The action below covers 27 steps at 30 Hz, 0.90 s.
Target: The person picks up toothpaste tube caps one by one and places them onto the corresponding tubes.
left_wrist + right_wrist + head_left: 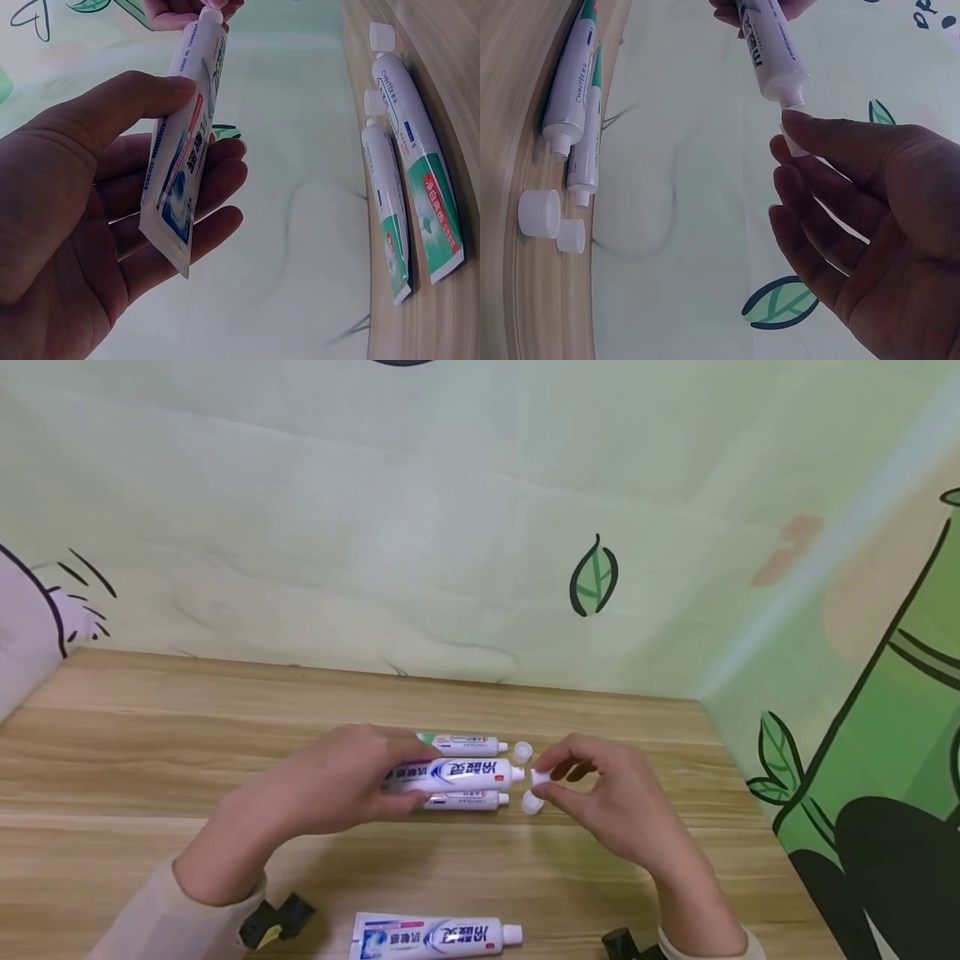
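Note:
My left hand (341, 781) holds a white and blue toothpaste tube (465, 774) between thumb and fingers, above the table. At the tube's nozzle, my right hand (618, 797) pinches a small white cap (540, 777) between thumb and forefinger. In the head view the cap stands just off the nozzle. Two green and white toothpaste tubes (424, 180) (386, 214) lie side by side on the table below, their nozzles bare. A loose white cap (538, 214) and a second white cap (571, 235) sit in front of those nozzles.
Another white and blue toothpaste tube (427, 937), its cap on, lies near the table's front edge. The wooden table (150, 735) meets a pale green printed backdrop (375, 527) at the back and right.

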Each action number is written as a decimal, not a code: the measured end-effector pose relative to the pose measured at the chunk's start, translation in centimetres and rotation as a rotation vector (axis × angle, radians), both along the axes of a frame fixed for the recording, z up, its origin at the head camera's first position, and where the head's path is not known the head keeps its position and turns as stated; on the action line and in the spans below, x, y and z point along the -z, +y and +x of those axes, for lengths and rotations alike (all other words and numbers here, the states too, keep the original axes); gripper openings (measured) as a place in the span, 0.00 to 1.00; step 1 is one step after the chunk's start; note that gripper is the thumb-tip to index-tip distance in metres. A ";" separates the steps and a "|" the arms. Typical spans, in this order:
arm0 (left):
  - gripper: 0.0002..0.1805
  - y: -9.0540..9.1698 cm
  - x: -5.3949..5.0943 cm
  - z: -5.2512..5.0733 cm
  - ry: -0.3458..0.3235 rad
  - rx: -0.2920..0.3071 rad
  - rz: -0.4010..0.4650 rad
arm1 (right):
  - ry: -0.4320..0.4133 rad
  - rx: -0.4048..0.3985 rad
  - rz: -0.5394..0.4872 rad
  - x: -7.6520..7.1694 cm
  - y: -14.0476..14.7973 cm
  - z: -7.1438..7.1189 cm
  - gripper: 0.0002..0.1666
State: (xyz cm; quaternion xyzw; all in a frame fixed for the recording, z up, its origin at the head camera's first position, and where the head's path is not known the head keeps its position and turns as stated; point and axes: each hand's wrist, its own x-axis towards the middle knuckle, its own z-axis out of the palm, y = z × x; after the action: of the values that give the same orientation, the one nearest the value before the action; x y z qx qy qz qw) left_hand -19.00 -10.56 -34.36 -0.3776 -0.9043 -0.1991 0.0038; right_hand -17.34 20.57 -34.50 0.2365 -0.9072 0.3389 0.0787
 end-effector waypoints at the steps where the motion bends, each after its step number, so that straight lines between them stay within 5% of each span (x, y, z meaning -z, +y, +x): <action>1: 0.19 0.0 0.0 0.0 0.007 0.006 0.001 | -0.002 0.000 -0.003 0.0 0.0 0.0 0.12; 14: 0.18 0.2 -0.3 0.1 0.025 0.052 0.014 | 0.002 -0.019 -0.041 0.7 -0.5 0.1 0.15; 27: 0.19 -0.1 -0.1 0.1 0.079 0.056 0.033 | 0.131 -0.075 -0.145 1.3 -0.7 -0.5 0.19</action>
State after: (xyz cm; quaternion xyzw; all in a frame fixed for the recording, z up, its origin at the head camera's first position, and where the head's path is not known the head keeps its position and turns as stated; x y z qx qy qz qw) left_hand -18.93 -10.64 -34.28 -0.4104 -0.8890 -0.1989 0.0402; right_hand -17.85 19.91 -35.76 0.2858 -0.8636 0.3902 0.1422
